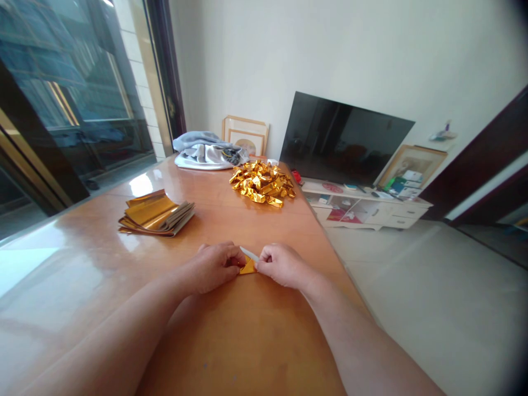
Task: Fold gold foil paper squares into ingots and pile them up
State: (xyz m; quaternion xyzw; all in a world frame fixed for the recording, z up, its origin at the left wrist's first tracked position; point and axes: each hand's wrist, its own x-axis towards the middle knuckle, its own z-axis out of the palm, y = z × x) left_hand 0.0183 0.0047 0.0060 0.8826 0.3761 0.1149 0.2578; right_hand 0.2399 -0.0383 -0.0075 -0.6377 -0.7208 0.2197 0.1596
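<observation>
Between my two hands, low over the wooden table (256, 330), is a sheet of gold foil paper (248, 267), partly folded, its pale underside showing along the far edge. My left hand (218, 265) pinches its left side, thumb and fingers closed. On the other side my right hand (282, 265) is closed on the right edge of the same sheet. The fingers cover much of the paper. A stack of gold foil sheets (152, 212) lies farther off to the left. Beyond my hands is a heap of folded gold foil pieces (264, 184).
Bundled grey-blue cloth (206, 151) lies at the table's far end, near framed pictures (246, 135) leaning on the wall. A large television (346, 140) stands on a white cabinet (371, 209) to the right. The table's right edge drops to a tiled floor. Glass doors (78, 93) are at left.
</observation>
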